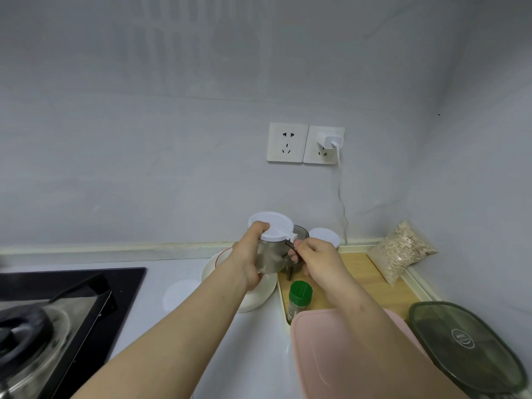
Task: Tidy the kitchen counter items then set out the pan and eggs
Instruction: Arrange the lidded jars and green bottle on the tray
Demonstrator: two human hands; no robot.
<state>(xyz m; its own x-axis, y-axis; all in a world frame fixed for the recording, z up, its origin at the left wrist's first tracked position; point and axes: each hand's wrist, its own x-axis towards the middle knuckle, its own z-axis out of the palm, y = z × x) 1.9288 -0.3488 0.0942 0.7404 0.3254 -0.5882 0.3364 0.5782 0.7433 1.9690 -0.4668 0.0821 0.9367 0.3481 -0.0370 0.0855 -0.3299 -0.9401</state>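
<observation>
Two hands, one jar (270, 256): left hand (249, 256) grips it; right hand (315, 254), at 3 o'clock, pinches thin handle (288, 243), possibly spoon.

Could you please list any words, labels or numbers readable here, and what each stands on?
No text can be read.
Round emblem on the dark green lid: too blurred to read.
Label on the green-capped bottle: too small to read.

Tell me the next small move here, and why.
Probably set the jar down on the tray beside the second jar: the left hand holds it over the bowl, the right hand pinches at its side, and the tray has bare space there.
</observation>
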